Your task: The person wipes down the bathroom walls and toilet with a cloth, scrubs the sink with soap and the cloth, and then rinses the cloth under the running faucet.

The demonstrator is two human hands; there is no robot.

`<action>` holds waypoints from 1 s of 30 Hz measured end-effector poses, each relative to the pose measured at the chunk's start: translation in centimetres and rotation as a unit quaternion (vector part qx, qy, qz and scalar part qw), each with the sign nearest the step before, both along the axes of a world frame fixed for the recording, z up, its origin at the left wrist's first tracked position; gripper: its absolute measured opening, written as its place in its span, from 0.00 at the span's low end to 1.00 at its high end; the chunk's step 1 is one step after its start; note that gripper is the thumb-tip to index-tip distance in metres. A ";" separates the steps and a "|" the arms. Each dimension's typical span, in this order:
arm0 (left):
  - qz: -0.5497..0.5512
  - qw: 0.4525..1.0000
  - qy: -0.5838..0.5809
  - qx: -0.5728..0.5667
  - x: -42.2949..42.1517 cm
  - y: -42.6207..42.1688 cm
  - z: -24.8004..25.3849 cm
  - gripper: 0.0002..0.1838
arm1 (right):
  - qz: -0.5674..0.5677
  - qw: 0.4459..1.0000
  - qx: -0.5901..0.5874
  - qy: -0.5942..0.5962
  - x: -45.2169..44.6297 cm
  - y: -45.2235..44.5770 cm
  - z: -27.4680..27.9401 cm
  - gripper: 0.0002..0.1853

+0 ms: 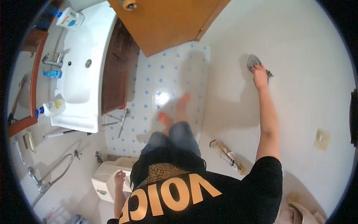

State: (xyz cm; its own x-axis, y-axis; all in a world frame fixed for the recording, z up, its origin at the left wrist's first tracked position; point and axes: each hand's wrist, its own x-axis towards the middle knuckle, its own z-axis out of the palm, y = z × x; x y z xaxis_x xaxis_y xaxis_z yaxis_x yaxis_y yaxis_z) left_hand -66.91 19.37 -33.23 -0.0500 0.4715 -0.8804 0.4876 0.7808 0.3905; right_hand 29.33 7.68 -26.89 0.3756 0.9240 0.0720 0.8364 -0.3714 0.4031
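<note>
My right hand (260, 76) is stretched out along the white wall (298, 93), its fingers closed on a grey cloth (254, 60) that lies pressed against the surface. A crumpled end of the cloth sticks out past the side of the hand. Down at my left side, my left hand (119, 178) hangs beside the white toilet (102, 176), holding nothing, with its fingers loosely bent and a little apart.
A white sink (80, 89) with several bottles stands along the left, over a brown cabinet (116, 78). Ahead is a wooden door (167, 22). Blue-patterned tiles (149, 100) cover the floor. A light cloth (223, 153) hangs on the right wall, near a switch plate (322, 139).
</note>
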 end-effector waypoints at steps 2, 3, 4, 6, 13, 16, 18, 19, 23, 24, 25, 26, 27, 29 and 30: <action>0.120 0.973 -0.170 -0.098 -1.9 -0.7 -3.1 0.15 | -0.045 0.995 -0.048 0.077 -2.8 -1.4 2.8 0.11; 0.115 0.978 -0.144 -0.099 -1.6 -1.1 -4.1 0.13 | -0.064 0.992 -0.081 0.077 -4.1 -3.3 2.3 0.10; 0.109 0.982 -0.119 -0.100 -1.1 -1.7 -5.3 0.12 | -0.084 0.987 -0.113 0.076 -5.7 -5.6 1.1 0.10; 0.105 0.982 -0.141 -0.065 -0.4 -3.7 -8.0 0.11 | -0.067 0.981 -0.164 0.084 -10.0 -10.9 -0.7 0.07; -0.261 0.939 -0.056 0.216 4.3 1.8 -13.9 0.10 | -0.154 0.888 -0.080 0.426 -23.9 -18.4 -1.6 0.11; -0.072 0.975 -0.139 0.156 10.5 7.2 -11.6 0.12 | -0.435 0.643 0.174 0.606 -24.3 -17.7 -5.6 0.17; -0.105 0.967 -0.146 0.179 14.3 11.1 -9.6 0.13 | -0.466 0.408 0.365 0.696 -26.8 -11.6 -1.7 0.20; -0.151 0.960 -0.143 0.189 16.0 13.0 -8.8 0.14 | -0.401 0.311 0.394 0.766 -27.2 -9.4 -1.6 0.19; -0.209 0.932 -0.182 0.234 24.3 18.4 -5.6 0.16 | -0.307 0.163 0.449 0.823 -30.2 0.0 2.1 0.21; -0.214 0.925 -0.210 0.233 26.6 19.1 -3.8 0.17 | -0.288 0.136 0.458 0.830 -31.1 1.6 2.7 0.21; -0.218 0.919 -0.235 0.230 29.0 19.3 -1.2 0.18 | -0.286 0.132 0.465 0.827 -32.5 3.3 4.8 0.21; -0.219 0.912 -0.260 0.227 31.4 19.1 1.8 0.19 | -0.233 0.131 0.430 0.862 -33.9 5.2 7.8 0.21; -0.248 0.893 -0.308 0.217 33.9 19.0 5.1 0.19 | -0.173 0.133 0.391 0.894 -34.5 6.5 9.6 0.21; -0.272 0.860 -0.381 0.203 37.2 17.6 9.0 0.20 | -0.144 0.113 0.377 0.908 -34.6 7.4 9.5 0.21; -0.272 0.847 -0.409 0.202 38.1 17.0 10.0 0.20 | -0.120 0.092 0.362 0.920 -34.8 7.9 9.5 0.21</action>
State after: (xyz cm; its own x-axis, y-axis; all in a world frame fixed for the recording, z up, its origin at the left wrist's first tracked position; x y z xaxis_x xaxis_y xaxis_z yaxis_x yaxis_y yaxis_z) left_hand -28.81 36.38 -23.28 0.8205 0.5003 -0.2763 0.1685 0.2502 0.9534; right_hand -5.46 15.55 -17.41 0.3700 0.8765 -0.3080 -0.8261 0.1587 -0.5406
